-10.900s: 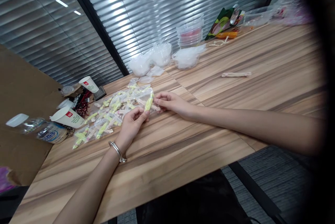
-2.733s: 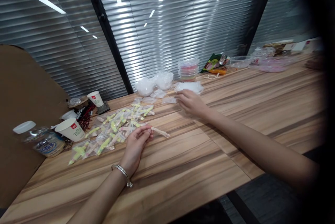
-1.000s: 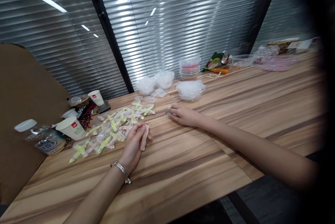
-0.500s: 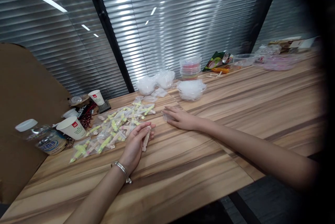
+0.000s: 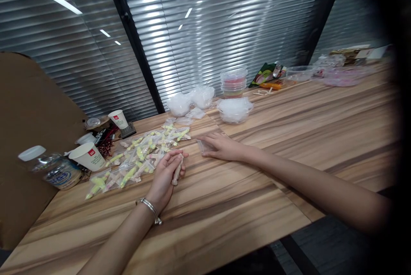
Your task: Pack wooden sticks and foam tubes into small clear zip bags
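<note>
My left hand (image 5: 165,174), with a silver bracelet on the wrist, rests on the wooden table (image 5: 224,206) and is curled round a pale pink stick-shaped piece (image 5: 177,172). My right hand (image 5: 221,146) lies flat on the table with its fingers on a small clear plastic bag (image 5: 203,146). Just left of both hands lies a spread of small clear bags with yellow-green and pink pieces (image 5: 138,159).
Clear bowls of empty bags (image 5: 234,110) and stacked plastic tubs (image 5: 233,82) stand at the back. Paper cups (image 5: 87,157), a plastic bottle (image 5: 53,170) and brown cardboard (image 5: 28,138) sit at the left. More packets and tubs (image 5: 340,76) lie far right.
My right hand has drawn the clear bag back from the bowl toward me and laid it flat. My left hand picked the pink stick off the table and keeps holding it.
</note>
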Motion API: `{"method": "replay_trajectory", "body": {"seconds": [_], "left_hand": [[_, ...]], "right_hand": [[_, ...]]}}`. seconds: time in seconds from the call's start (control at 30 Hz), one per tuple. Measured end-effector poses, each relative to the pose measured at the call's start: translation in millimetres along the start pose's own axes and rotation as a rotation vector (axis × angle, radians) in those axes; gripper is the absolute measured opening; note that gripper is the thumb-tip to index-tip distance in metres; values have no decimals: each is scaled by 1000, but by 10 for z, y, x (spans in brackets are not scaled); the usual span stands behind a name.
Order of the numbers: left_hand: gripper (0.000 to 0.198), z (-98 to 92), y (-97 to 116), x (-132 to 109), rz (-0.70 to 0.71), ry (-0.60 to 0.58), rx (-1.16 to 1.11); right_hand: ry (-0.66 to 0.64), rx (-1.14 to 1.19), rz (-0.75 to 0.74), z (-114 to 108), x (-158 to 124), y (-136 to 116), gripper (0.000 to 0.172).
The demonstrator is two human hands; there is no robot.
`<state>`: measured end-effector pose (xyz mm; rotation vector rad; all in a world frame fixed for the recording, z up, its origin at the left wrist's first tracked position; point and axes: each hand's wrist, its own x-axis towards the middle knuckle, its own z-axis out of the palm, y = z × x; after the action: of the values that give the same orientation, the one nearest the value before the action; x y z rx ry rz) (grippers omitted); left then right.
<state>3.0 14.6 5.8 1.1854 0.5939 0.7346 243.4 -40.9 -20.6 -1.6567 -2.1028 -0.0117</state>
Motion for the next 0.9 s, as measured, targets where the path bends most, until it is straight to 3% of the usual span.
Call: {"method": "replay_trajectory", "body": {"seconds": [0.43,0.73,0.9], "left_hand": [[32,26,22,-37,-17,-11,79],[36,38,42,-32,-48,76,-1],[37,17,47,-20,-63,29,-70]], "right_hand": [[23,45,-51,-111,10,-142,66],[77,176,-144,-159,8,-194,60],[92,226,-160,-170,11,-223,67]]}}
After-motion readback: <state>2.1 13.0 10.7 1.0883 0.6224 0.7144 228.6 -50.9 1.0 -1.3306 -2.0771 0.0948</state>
